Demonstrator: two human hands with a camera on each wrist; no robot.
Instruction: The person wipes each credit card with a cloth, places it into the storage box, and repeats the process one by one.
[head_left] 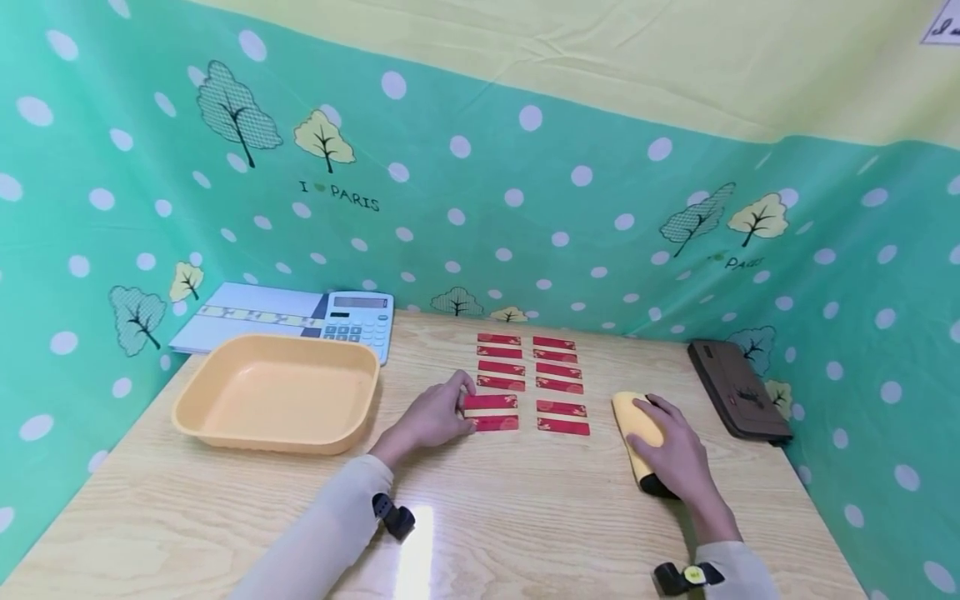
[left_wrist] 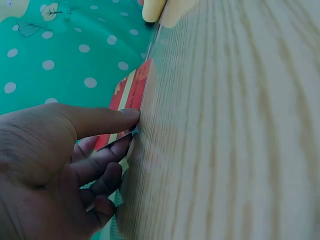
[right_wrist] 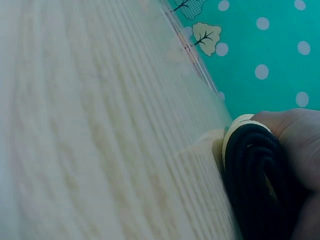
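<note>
My left hand (head_left: 438,412) pinches the edge of a red card with a pale middle stripe (head_left: 491,412) between thumb and fingers. In the left wrist view, the thumb (left_wrist: 127,116) lies on top of the card (left_wrist: 134,90) and a finger is under its edge. Several similar red cards (head_left: 562,417) lie in two columns on the table. My right hand (head_left: 672,446) grips a soft yellow bundle with a black end (head_left: 626,408), thumb and fingers spread over its top. In the right wrist view that black end (right_wrist: 255,165) shows folded layers.
A shallow peach basin (head_left: 277,443) stands at the left on the wooden table (head_left: 517,517). Behind it are a light blue calculator (head_left: 360,321) and a pale folder (head_left: 247,304). A brown wallet-like case (head_left: 738,387) lies by the right-hand curtain (head_left: 885,392).
</note>
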